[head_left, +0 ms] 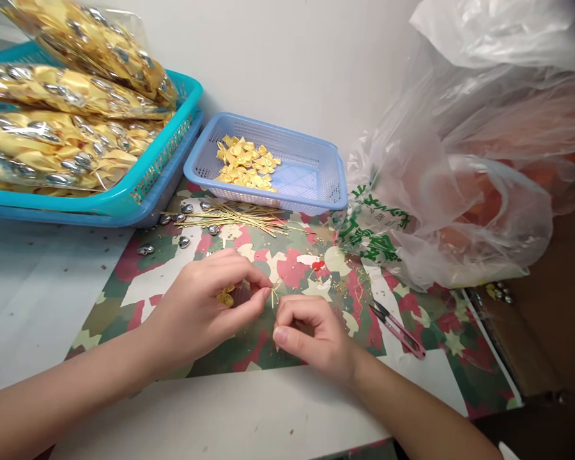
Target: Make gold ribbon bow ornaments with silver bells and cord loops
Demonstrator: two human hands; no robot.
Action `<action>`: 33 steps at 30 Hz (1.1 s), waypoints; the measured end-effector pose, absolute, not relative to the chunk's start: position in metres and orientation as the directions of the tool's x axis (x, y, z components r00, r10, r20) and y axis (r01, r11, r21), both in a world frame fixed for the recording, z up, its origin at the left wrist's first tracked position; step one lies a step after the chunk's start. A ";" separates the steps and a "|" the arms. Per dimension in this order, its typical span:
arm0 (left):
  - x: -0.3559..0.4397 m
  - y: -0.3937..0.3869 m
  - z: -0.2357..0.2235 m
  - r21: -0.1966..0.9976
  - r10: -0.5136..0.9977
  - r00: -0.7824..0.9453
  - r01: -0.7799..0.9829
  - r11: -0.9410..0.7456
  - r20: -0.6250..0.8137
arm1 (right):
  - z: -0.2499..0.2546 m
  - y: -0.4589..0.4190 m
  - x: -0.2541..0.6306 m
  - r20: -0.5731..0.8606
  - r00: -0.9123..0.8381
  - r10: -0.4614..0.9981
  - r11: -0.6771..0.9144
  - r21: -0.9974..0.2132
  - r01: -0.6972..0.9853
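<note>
With our left hand [211,300] we pinch a thin gold tie [274,292] between thumb and forefinger, a yellow ribbon bow [226,296] showing inside the curl of that hand. Our right hand [314,332] bends just beside it, thumb against forefinger; we cannot tell what it grips. Beyond, we see loose gold ties [239,218], silver beads [184,241] and a blue basket [306,182] of yellow bows [244,160]. Thread snips [400,331] lie to our right.

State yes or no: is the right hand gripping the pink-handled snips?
No: the snips lie on the patterned sheet, apart from the right hand.
</note>
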State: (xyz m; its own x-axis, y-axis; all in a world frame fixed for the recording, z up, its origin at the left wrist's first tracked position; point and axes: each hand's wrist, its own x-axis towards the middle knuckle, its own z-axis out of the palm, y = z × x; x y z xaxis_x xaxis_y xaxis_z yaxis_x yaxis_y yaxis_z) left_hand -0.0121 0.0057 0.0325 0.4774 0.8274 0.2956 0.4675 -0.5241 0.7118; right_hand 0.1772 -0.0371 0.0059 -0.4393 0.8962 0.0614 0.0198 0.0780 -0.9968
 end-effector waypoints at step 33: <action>-0.016 0.013 0.037 0.442 0.545 0.614 0.329 -0.834 0.571 | 0.035 -0.012 0.179 0.022 -0.209 0.978 0.001 -0.995 -0.100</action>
State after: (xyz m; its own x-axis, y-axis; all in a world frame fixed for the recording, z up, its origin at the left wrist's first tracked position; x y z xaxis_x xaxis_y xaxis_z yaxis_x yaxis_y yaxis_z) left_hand -0.0160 0.0134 0.0373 0.6142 0.5449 0.5708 0.3290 -0.8343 0.4425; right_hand 0.1790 -0.0121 0.0350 -0.2095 0.9776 0.0218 -0.1003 0.0007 -0.9950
